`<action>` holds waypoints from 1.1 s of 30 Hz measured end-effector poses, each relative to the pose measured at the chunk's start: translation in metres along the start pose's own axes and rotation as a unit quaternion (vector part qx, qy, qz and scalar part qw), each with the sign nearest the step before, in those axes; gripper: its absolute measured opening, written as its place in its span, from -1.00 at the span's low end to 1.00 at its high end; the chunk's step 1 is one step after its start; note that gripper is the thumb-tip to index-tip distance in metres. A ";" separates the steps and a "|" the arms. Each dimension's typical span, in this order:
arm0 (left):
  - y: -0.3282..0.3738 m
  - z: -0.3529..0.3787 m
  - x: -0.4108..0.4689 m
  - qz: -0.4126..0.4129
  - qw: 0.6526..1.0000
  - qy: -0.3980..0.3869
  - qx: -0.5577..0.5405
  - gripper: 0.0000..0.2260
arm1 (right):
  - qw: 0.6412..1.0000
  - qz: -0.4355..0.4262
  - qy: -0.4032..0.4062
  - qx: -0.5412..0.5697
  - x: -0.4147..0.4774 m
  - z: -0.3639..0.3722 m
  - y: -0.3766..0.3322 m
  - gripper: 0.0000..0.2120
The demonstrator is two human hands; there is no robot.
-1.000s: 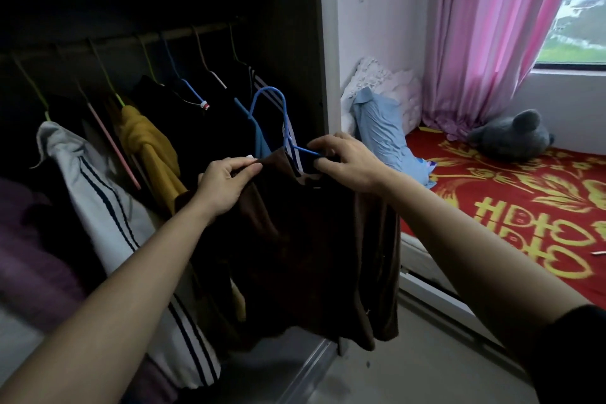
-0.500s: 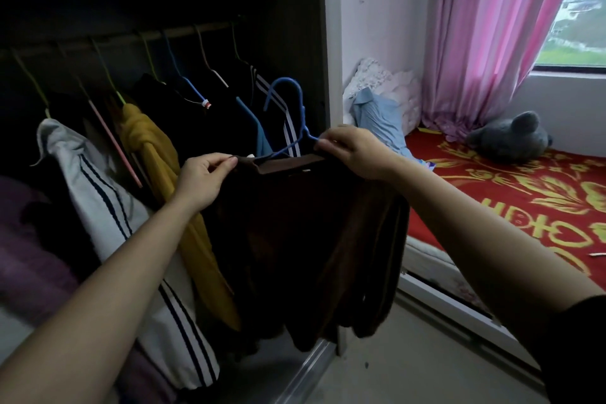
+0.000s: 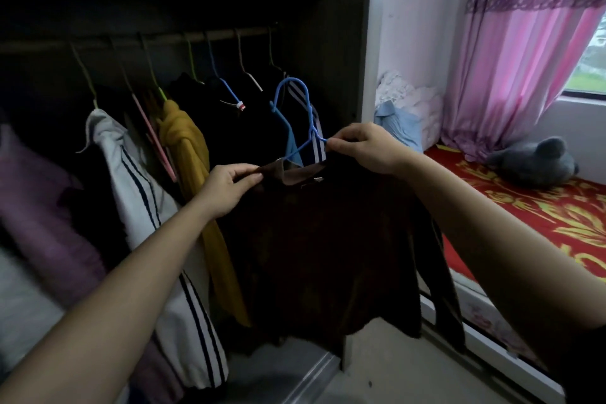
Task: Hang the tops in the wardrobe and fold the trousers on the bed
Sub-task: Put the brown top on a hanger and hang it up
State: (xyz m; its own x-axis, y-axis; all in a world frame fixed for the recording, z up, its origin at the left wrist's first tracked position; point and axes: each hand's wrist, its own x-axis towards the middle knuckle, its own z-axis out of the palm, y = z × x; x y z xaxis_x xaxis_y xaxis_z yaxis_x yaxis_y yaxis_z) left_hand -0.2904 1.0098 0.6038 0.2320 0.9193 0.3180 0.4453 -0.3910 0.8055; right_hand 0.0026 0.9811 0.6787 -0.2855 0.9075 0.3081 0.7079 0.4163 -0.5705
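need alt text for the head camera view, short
Two bare hands hold a dark brown top on a blue hanger in front of an open wardrobe: the left hand pinches the collar and the right hand grips the hanger. Behind, clothes hang from the rail; a bed with a red cover lies to the right.

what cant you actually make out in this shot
Head view:
- Whether the blue hanger sits fully inside the brown top: fabric hides its arms.
- The dark clothes on the wardrobe rail: lost in shadow.
- The bed: cut off by the right edge.
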 end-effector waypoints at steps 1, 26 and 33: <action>0.000 -0.002 -0.001 0.001 1.000 0.009 -0.012 -0.86 | 0.999 0.021 -0.038 0.021 0.000 -0.001 -0.004 -0.77; -0.102 -0.220 -0.054 -0.194 0.784 0.362 0.465 -0.57 | 0.942 0.060 -0.240 0.224 0.032 0.092 -0.141 -0.74; -0.103 -0.217 -0.056 -0.131 0.862 0.399 0.283 -0.73 | 0.917 0.064 -0.278 0.277 0.037 0.123 -0.157 -0.67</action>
State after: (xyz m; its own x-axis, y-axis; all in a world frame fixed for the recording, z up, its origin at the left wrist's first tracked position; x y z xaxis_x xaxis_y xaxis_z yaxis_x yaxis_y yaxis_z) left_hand -0.5367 1.0082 0.6113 -0.5090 0.6302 0.5863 0.7953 0.0838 0.6004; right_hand -0.1985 0.9555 0.6863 -0.6179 0.7743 -0.1365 0.3650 0.1288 -0.9221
